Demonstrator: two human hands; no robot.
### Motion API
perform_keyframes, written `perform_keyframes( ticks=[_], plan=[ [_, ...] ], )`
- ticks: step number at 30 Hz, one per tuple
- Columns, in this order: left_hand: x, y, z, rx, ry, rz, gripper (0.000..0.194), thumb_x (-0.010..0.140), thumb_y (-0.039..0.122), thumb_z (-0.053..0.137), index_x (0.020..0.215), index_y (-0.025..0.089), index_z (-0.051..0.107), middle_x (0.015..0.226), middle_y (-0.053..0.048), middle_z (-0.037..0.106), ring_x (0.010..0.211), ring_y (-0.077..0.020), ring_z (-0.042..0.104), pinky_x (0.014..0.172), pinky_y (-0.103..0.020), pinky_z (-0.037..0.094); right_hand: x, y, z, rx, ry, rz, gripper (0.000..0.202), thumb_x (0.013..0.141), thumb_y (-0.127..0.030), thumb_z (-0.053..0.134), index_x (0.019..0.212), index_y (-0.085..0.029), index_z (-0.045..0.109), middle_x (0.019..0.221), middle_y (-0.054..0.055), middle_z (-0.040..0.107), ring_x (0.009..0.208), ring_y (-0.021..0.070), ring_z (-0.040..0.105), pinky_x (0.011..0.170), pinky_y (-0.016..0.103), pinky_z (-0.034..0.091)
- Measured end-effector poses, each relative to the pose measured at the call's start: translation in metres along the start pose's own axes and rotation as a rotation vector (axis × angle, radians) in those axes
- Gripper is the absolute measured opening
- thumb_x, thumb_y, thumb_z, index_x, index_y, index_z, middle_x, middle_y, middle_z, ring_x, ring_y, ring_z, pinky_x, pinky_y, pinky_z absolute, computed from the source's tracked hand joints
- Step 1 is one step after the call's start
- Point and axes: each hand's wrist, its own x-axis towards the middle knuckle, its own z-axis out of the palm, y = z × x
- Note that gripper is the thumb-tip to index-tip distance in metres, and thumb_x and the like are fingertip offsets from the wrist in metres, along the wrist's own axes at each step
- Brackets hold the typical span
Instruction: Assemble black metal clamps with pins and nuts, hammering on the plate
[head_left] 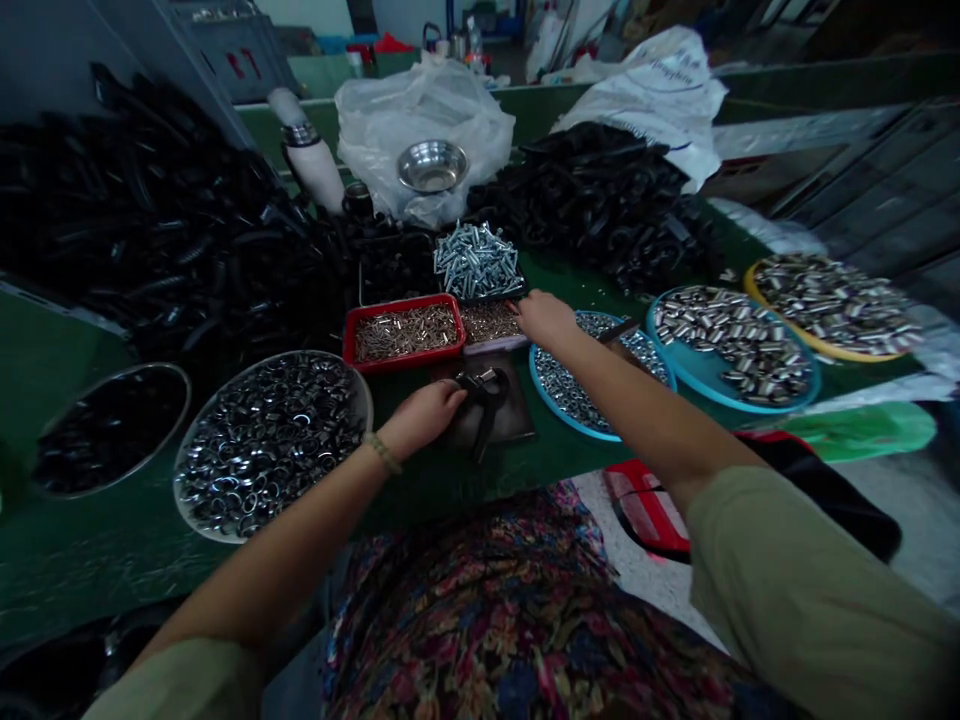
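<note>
My left hand [424, 415] is closed on one end of a black curved plastic part [487, 408] with a bright metal piece at its top. The part is held over a dark flat plate [517, 415] on the bench. My right hand [546, 318] reaches forward, its fingertips pinched together at the edge of a shallow tray of small brownish metal pieces [489, 324]. What those fingertips hold, if anything, is too small to make out. Just beyond lies a black tray heaped with silver screws [477, 262]. To its left, a red tray [347, 345] holds small metal pins.
Black parts are piled at left [150, 220] and back right [600, 195]. A round tray of metal rings [274, 440] sits left. On the right are a blue tray of small nuts [559, 375], a blue tray of metal cylinders [690, 375] and a yellow tray [855, 352].
</note>
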Motion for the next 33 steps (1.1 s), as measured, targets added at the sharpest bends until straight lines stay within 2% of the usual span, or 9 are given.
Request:
perform_keyframes(
  ticks=[3, 5, 8, 13, 18, 24, 27, 30, 33],
  plan=[
    [-0.019, -0.006, 0.007, 0.374, 0.226, 0.158, 0.028, 0.090, 0.030, 0.050, 0.114, 0.019, 0.058, 0.107, -0.011, 0.060, 0.100, -0.0238, 0.058, 0.090, -0.036, 0.045, 0.021, -0.009, 0.002, 0.025, -0.009, 0.017, 0.026, 0.092, -0.020, 0.044, 0.098, -0.006, 0.065, 0.105, 0.021, 0.062, 0.094, 0.0271, 0.061, 0.078, 0.035, 0.046],
    [-0.034, -0.009, 0.017, 0.443, 0.221, 0.224, 0.032, 0.090, 0.026, 0.049, 0.122, 0.023, 0.052, 0.113, -0.008, 0.058, 0.101, -0.0219, 0.056, 0.089, -0.033, 0.046, 0.014, -0.011, 0.001, 0.108, 0.052, 0.014, 0.023, 0.091, -0.018, 0.045, 0.099, -0.007, 0.063, 0.107, 0.021, 0.062, 0.095, 0.0270, 0.061, 0.079, 0.037, 0.047],
    [-0.047, -0.009, 0.033, 0.447, 0.209, 0.256, 0.034, 0.092, 0.024, 0.046, 0.126, 0.023, 0.048, 0.112, -0.008, 0.057, 0.099, -0.0213, 0.056, 0.087, -0.032, 0.047, -0.021, -0.019, 0.002, 0.532, 0.136, -0.040, 0.014, 0.088, -0.022, 0.050, 0.097, -0.013, 0.056, 0.097, 0.013, 0.066, 0.086, 0.0228, 0.064, 0.077, 0.036, 0.049],
    [-0.047, -0.007, 0.047, 0.440, 0.248, 0.245, 0.035, 0.092, 0.024, 0.044, 0.126, 0.021, 0.046, 0.110, -0.009, 0.057, 0.097, -0.0227, 0.056, 0.084, -0.034, 0.050, -0.094, -0.052, 0.018, 1.224, 0.014, -0.042, 0.016, 0.092, -0.038, 0.047, 0.096, -0.023, 0.044, 0.083, 0.002, 0.067, 0.067, 0.0156, 0.066, 0.066, 0.031, 0.053],
    [-0.046, -0.009, 0.046, 0.449, 0.238, 0.250, 0.033, 0.091, 0.025, 0.046, 0.124, 0.021, 0.047, 0.110, -0.009, 0.057, 0.097, -0.0229, 0.056, 0.083, -0.034, 0.050, -0.118, -0.068, 0.031, 1.161, 0.101, -0.045, 0.028, 0.096, -0.048, 0.038, 0.093, -0.022, 0.047, 0.087, 0.005, 0.067, 0.071, 0.0146, 0.067, 0.068, 0.029, 0.053],
    [-0.045, -0.009, 0.044, 0.436, 0.226, 0.240, 0.036, 0.091, 0.026, 0.047, 0.126, 0.020, 0.046, 0.110, -0.009, 0.057, 0.098, -0.0233, 0.055, 0.084, -0.034, 0.050, -0.109, -0.072, 0.034, 1.072, 0.121, -0.100, 0.028, 0.095, -0.048, 0.041, 0.091, -0.021, 0.049, 0.084, 0.005, 0.065, 0.072, 0.0153, 0.067, 0.068, 0.029, 0.052],
    [-0.044, -0.009, 0.047, 0.453, 0.216, 0.242, 0.037, 0.091, 0.026, 0.047, 0.127, 0.020, 0.046, 0.109, -0.009, 0.057, 0.097, -0.0235, 0.055, 0.083, -0.034, 0.050, -0.094, -0.075, 0.037, 1.259, 0.051, 0.008, 0.034, 0.090, -0.056, 0.044, 0.087, -0.023, 0.044, 0.073, 0.001, 0.065, 0.058, 0.0139, 0.063, 0.058, 0.028, 0.051],
    [-0.048, -0.011, 0.047, 0.480, 0.217, 0.233, 0.038, 0.091, 0.026, 0.047, 0.128, 0.020, 0.046, 0.109, -0.009, 0.058, 0.097, -0.0233, 0.055, 0.081, -0.033, 0.049, -0.078, -0.063, 0.038, 1.522, 0.038, 0.207, 0.040, 0.088, -0.064, 0.037, 0.082, -0.024, 0.037, 0.063, -0.003, 0.060, 0.044, 0.0128, 0.055, 0.046, 0.026, 0.049],
    [-0.050, -0.011, 0.034, 0.470, 0.207, 0.253, 0.037, 0.090, 0.030, 0.050, 0.127, 0.021, 0.048, 0.108, -0.008, 0.058, 0.094, -0.0225, 0.056, 0.079, -0.032, 0.049, -0.071, -0.025, 0.032, 1.315, 0.267, 0.196, 0.033, 0.093, -0.055, 0.031, 0.091, -0.024, 0.043, 0.079, 0.003, 0.065, 0.063, 0.0165, 0.063, 0.061, 0.032, 0.054]
  ],
)
